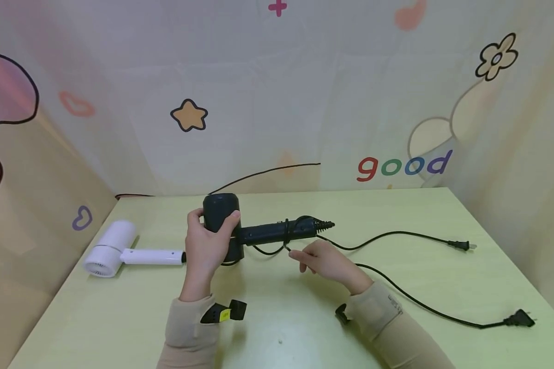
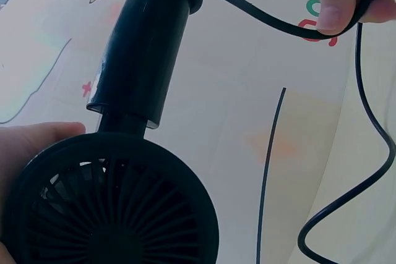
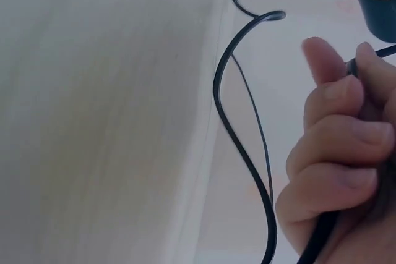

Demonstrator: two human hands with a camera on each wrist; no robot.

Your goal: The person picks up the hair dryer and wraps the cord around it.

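Observation:
My left hand (image 1: pixel 206 251) grips the head of a black hair dryer (image 1: pixel 263 234), raised above the table with its handle pointing right. In the left wrist view the round slotted grille (image 2: pixel 117 214) of that dryer faces the camera. A black power cord (image 2: pixel 260 13) is wound around the handle near its end. My right hand (image 1: pixel 328 264), just below the handle's end, pinches this cord between thumb and forefinger. The right wrist view shows the other fingers (image 3: pixel 337 140) curled, with cord running through the palm.
A white hair dryer (image 1: pixel 152 257) lies at the left of the pale table (image 1: pixel 277 328). Two black cords stretch to the right, ending in an upper plug (image 1: pixel 459 245) and a lower plug (image 1: pixel 519 319). A printed curtain (image 1: pixel 268 102) hangs behind the table.

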